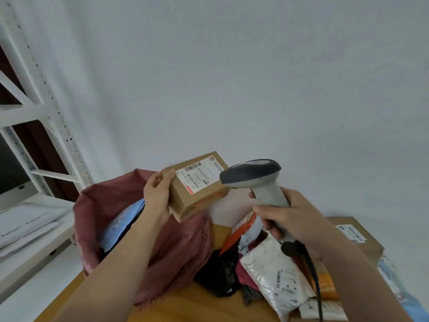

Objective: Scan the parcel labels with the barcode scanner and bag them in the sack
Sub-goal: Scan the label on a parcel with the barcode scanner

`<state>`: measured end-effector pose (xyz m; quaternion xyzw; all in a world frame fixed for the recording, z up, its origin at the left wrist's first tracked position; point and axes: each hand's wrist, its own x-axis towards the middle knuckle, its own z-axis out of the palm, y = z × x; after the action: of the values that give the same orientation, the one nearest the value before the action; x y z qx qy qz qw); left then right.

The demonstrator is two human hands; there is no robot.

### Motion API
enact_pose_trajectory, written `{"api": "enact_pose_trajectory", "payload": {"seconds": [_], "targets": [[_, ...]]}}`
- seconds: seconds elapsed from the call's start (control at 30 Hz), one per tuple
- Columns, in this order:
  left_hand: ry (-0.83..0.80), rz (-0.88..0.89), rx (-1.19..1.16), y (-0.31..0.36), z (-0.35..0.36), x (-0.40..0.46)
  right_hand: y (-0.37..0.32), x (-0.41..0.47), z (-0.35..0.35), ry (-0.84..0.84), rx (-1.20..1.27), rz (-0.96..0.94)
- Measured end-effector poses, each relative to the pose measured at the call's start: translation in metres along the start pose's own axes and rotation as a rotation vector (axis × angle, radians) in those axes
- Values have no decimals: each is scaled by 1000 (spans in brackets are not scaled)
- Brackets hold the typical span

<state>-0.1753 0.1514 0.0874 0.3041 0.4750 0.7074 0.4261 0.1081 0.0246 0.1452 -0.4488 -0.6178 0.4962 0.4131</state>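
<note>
My left hand grips the left end of a small brown cardboard box, held up above the sack with its white barcode label facing up. My right hand grips the handle of a grey barcode scanner; its dark head sits just right of the box, pointing at the label. The dusky pink sack stands open below the box, on the left part of the wooden table, with a light blue parcel inside it.
A heap of parcels lies on the table's right: a white poly mailer, an orange one, a black one, and a flat cardboard box behind my right wrist. White metal shelving stands at the left. The scanner cable hangs down.
</note>
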Motion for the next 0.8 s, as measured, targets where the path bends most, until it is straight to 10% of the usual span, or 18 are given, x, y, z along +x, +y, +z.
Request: {"api": "enact_pose_trajectory", "payload": {"seconds": [0.33, 0.8], "targets": [[-150, -431, -586, -24, 14, -28, 0, 7, 20, 63, 87, -25], [-232, -189, -577, -9, -4, -10, -6, 11, 35, 62, -63, -63]]}}
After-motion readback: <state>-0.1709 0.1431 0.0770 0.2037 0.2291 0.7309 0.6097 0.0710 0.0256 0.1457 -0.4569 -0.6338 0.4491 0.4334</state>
